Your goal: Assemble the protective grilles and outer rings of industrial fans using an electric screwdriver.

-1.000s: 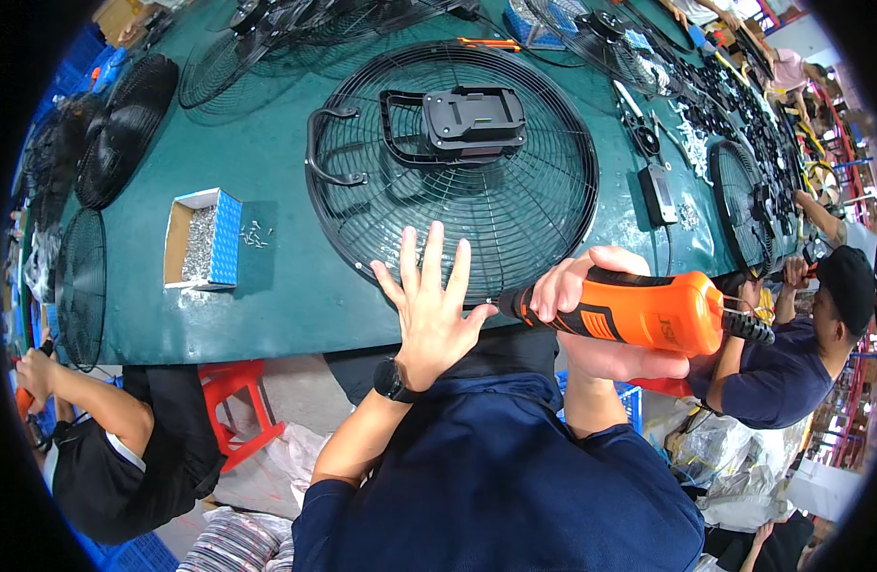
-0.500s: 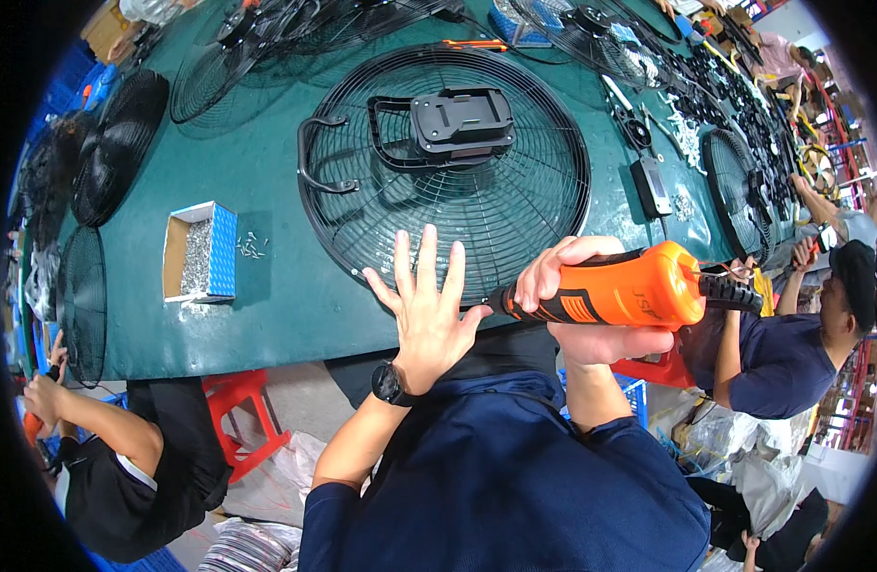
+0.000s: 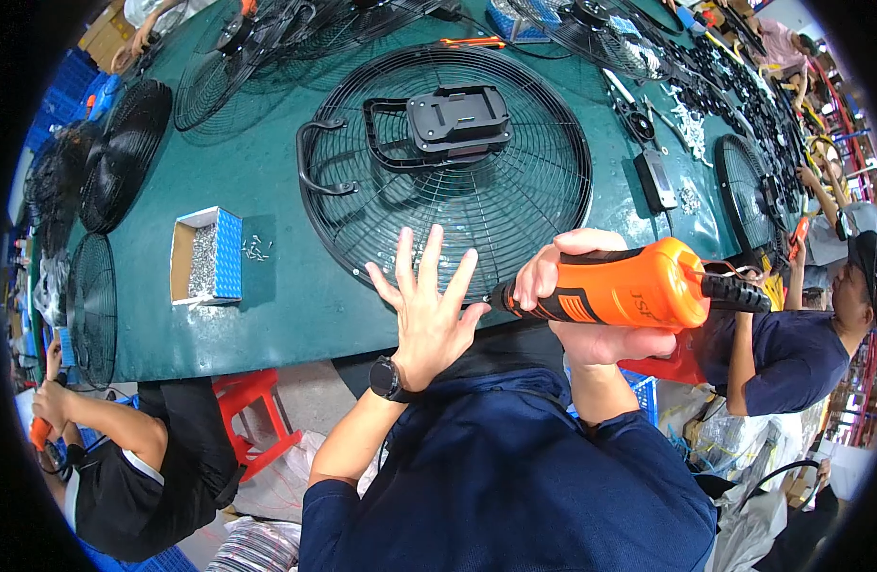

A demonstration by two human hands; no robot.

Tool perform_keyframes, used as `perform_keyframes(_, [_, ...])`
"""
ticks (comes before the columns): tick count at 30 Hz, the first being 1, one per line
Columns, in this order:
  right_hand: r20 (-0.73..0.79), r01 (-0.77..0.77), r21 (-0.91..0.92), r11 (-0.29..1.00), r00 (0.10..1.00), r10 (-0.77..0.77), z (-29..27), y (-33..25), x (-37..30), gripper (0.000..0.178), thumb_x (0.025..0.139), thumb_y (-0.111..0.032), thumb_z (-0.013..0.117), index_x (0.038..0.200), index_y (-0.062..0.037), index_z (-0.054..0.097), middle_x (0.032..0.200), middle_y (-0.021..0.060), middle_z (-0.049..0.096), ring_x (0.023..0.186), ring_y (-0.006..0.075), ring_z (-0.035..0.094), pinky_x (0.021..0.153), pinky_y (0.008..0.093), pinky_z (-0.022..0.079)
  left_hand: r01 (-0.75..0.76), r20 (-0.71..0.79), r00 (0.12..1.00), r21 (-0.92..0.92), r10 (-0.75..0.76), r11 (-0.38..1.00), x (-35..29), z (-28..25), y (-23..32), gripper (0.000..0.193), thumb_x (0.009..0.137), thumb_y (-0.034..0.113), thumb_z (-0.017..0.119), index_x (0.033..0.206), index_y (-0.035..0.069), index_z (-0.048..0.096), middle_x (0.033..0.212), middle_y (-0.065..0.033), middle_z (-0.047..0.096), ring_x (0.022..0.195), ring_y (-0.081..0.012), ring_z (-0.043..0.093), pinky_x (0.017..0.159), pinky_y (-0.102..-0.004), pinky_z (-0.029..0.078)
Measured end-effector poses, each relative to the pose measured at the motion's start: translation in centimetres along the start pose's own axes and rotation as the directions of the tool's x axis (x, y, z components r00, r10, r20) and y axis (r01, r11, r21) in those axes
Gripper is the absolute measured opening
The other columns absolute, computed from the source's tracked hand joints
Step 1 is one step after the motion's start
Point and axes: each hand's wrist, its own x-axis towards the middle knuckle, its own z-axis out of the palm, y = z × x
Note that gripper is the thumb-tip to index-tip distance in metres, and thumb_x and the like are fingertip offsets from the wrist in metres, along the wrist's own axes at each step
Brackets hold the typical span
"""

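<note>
My right hand [image 3: 572,296] is wrapped round an orange and black electric screwdriver [image 3: 639,286], which lies level with its tip pointing left. That tip sits at the near rim of a round black wire fan guard [image 3: 543,124], close to my left thumb. Spread out flat, my left hand [image 3: 427,300] rests at the guard's near edge with nothing in it. On the guard stand a black rectangular housing with a bracket [image 3: 462,119] and, to the left, a curved black handle [image 3: 314,162]. Whether the tip meets a screw is hidden.
A blue-and-white box of screws [image 3: 209,257] stands left on the green table [image 3: 152,334], with loose screws [image 3: 257,250] beside it. More fan guards [image 3: 128,143] lie left and at the back. Tools and a black box [image 3: 656,181] lie right. Co-workers [image 3: 810,353] work on both sides.
The view has shifted slightly. My left hand and the screwdriver hold nearly the same place at the guard's rim. Co-workers' arms on both sides have moved a little.
</note>
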Motion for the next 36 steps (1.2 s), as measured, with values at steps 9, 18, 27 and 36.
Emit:
perform_keyframes(9, [0.050, 0.000, -0.031, 1.000, 0.999, 0.001, -0.1, 0.8, 0.2, 0.107, 0.049, -0.085, 0.059, 0.108, 0.0041, 0.049, 0.082, 0.0102, 0.057, 0.070, 0.0183, 0.057, 0.060, 0.0296, 0.049, 0.000, -0.025, 1.000, 0.015, 0.001, 1.000, -0.3, -0.2, 0.0, 0.071, 0.061, 0.025, 0.077, 0.127, 0.019, 0.051, 0.145, -0.0182, 0.029, 0.135, -0.0441, 0.017, 0.097, -0.0719, 0.003])
perform_keyframes(18, [-0.088, -0.114, -0.185, 0.976, 0.991, 0.100, 1.3, 0.0, 0.2, 0.099, 0.052, -0.087, 0.052, 0.101, -0.0020, 0.047, 0.078, 0.0092, 0.058, 0.066, 0.0165, 0.060, 0.054, 0.0257, 0.049, -0.231, -0.027, 0.973, -0.011, 0.231, 0.973, 1.4, -0.8, 0.0, 0.027, 0.065, 0.015, 0.070, 0.091, 0.017, 0.064, 0.141, -0.0137, 0.037, 0.134, -0.0424, 0.022, 0.104, -0.0642, 0.000])
perform_keyframes(27, [-0.177, -0.044, -0.151, 0.988, 0.984, 0.017, -2.5, -1.8, -1.1, 0.100, 0.059, -0.086, 0.051, 0.108, 0.0007, 0.050, 0.076, 0.0059, 0.056, 0.063, 0.0128, 0.056, 0.056, 0.0255, 0.048, -0.612, 0.310, 0.761, 0.052, 0.570, 0.789, 4.4, -1.7, 0.8, 0.010, 0.065, 0.012, 0.063, 0.075, 0.014, 0.066, 0.140, -0.0122, 0.038, 0.135, -0.0375, 0.024, 0.104, -0.0667, 0.004])
perform_keyframes(36, [-0.359, 0.232, -0.539, 0.810, 0.806, -0.470, -8.8, -6.2, -1.5, 0.087, 0.072, -0.075, 0.054, 0.110, 0.0041, 0.051, 0.073, 0.0069, 0.056, 0.060, 0.0129, 0.056, 0.054, 0.0246, 0.046, -0.865, 0.526, 0.427, 0.000, 0.736, 0.502, 7.6, -2.1, 1.4, 0.007, 0.066, 0.014, 0.059, 0.070, 0.011, 0.055, 0.138, -0.0146, 0.040, 0.135, -0.0347, 0.028, 0.103, -0.0671, 0.012])
